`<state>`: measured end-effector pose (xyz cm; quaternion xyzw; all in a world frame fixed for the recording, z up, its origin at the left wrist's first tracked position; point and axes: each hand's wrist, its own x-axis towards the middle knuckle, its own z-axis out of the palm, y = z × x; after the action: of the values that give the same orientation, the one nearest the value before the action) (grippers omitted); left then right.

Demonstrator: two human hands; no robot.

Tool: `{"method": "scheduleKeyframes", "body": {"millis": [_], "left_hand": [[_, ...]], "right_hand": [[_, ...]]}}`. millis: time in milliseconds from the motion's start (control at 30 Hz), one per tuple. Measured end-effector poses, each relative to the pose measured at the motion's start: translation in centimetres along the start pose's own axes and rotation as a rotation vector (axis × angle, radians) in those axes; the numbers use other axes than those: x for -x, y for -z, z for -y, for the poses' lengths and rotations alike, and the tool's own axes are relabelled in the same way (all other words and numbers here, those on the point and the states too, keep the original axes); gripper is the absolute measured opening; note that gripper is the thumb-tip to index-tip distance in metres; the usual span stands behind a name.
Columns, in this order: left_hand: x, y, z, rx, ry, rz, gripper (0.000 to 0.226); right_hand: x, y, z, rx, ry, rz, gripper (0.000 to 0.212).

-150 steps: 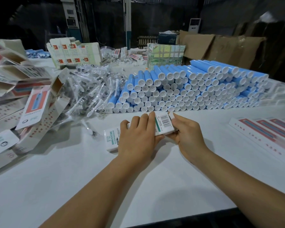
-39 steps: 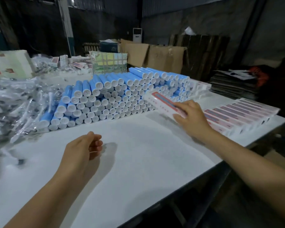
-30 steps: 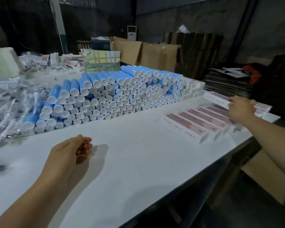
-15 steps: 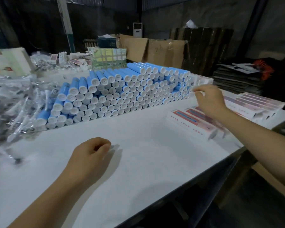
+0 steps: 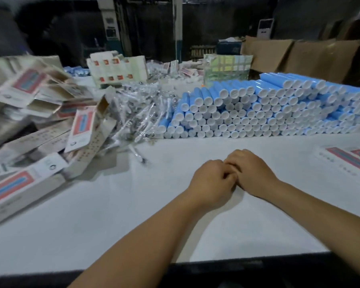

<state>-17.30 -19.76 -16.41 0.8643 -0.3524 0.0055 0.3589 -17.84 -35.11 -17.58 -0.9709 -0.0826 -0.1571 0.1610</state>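
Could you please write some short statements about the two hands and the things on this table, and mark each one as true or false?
1. The left hand and the right hand touch each other over the table. True.
2. The right hand holds a blue tube. False: no tube shows in either hand; the blue tubes lie stacked behind the hands.
3. The white caps of the tubes face the person. True.
4. The open cartons are piled to the right of the tubes. False: the open cartons are piled on the left.
5. The plastic-wrapped pieces lie between the cartons and the tubes. True.
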Motion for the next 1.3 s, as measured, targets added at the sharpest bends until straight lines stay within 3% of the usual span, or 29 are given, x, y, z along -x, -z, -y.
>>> {"method": "scheduleKeyframes", "body": {"millis": [300, 467, 600, 667, 867, 1133, 1200, 1300], "left_hand": [[-0.6, 3.7, -0.3, 0.089, 0.119, 0.14, 0.019], [-0.2, 13.2, 2.7, -0.413, 0.021, 0.088, 0.023], [1.5, 22.0, 8.2, -0.755, 0.131, -0.1, 0.026], [2.3, 25.7, 11.1, -0.863, 0.197, -0.158, 0.044], [3.3, 28.6, 18.4, -1.305, 0.186, 0.16, 0.09], [3.3, 27.5, 18.9, -1.284, -0.003, 0.136, 0.089], [3.7, 27.7, 17.6, -1.201, -0.011, 0.06, 0.084], [3.8, 27.5, 13.9, -0.883, -0.038, -0.192, 0.062]], "right_hand": [[0.1, 0.0, -0.1, -0.02, 0.035, -0.022, 0.022], [0.3, -0.6, -0.7, -0.018, -0.002, -0.072, 0.02], [0.3, -0.9, -0.9, -0.046, -0.001, -0.073, 0.032], [0.2, -0.9, -0.8, -0.054, -0.016, -0.077, 0.041], [0.3, -1.0, -1.2, -0.041, -0.021, -0.058, 0.045], [0.3, -0.5, -0.4, -0.027, -0.036, -0.052, 0.046], [0.4, -0.3, 0.1, -0.038, -0.034, -0.059, 0.044], [0.5, -0.1, 0.6, -0.056, -0.039, -0.075, 0.038]]}}
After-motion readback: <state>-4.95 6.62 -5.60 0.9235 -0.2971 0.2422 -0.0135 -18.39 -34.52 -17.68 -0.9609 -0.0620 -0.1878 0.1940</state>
